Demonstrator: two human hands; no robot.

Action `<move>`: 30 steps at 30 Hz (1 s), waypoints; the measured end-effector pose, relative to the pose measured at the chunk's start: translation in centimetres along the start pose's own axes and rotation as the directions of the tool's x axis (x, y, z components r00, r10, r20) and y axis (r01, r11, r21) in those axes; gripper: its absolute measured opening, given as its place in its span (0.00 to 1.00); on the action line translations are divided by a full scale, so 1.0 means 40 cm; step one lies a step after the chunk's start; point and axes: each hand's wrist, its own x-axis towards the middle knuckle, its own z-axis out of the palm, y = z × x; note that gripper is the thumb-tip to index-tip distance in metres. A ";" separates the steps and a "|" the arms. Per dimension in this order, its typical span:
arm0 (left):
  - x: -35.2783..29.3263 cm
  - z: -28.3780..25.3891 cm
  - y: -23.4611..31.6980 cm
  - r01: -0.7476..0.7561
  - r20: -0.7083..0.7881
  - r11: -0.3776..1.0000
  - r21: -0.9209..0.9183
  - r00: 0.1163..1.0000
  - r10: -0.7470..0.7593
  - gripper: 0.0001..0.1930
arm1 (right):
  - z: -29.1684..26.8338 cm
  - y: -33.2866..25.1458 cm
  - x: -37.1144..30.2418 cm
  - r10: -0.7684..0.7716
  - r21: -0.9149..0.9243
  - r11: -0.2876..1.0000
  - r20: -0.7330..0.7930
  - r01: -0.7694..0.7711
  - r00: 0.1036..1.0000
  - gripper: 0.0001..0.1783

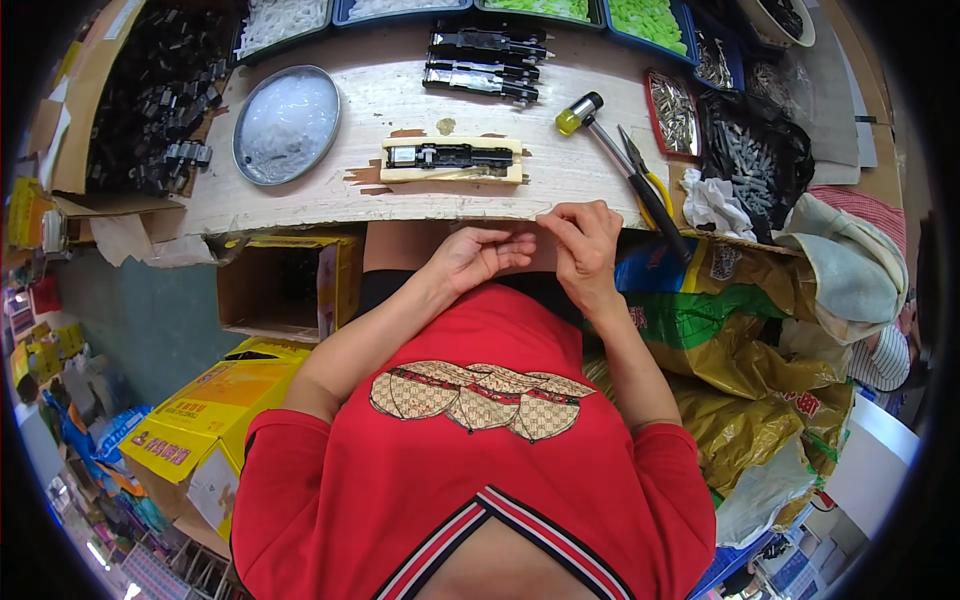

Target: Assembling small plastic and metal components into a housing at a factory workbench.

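Observation:
Just off the table's front edge, my left hand [482, 260] is turned palm up, its fingers loosely curved and apart, with nothing seen in it. Beside it, my right hand [586, 248] has thumb and fingertips pinched together; anything between them is too small to make out. Beyond both hands, a black, elongated mechanism with a silvery part [455, 156] lies in a cream-coloured block holder [455, 175] on the table. Farther back, several similar black mechanisms [485, 75] lie side by side. Neither hand touches them.
On the right lie a hammer [615, 150], yellow-handled pliers [650, 185] and a red tray of metal pins [675, 115]. A round dish of clear, glossy material [287, 125] stands left, beside a carton of black parts [150, 100]. Bins of white [285, 25] and green pieces [645, 22] line the back.

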 end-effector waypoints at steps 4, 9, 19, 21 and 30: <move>-0.033 0.025 0.010 0.027 0.001 0.995 0.101 1.000 -0.027 0.16 | -0.001 0.011 -0.001 0.057 0.038 0.998 -0.052 -0.055 0.997 0.13; -0.099 0.086 0.024 -0.029 0.070 0.989 0.147 0.997 0.019 0.21 | -0.001 0.000 -0.004 0.068 0.076 0.995 -0.051 -0.064 0.996 0.12; -0.197 0.115 0.011 -0.054 0.130 0.998 0.017 0.990 0.052 0.24 | 0.024 -0.034 -0.020 0.014 0.086 0.996 -0.039 -0.011 0.999 0.14; -0.218 0.112 0.008 -0.080 0.137 0.997 0.015 0.988 0.078 0.24 | 0.028 -0.040 -0.024 0.001 0.089 0.996 -0.035 0.002 0.999 0.15; -0.309 0.084 -0.002 -0.255 0.102 0.967 -0.013 0.962 0.255 0.24 | 0.052 -0.080 -0.035 -0.062 0.106 0.992 -0.015 0.063 0.998 0.16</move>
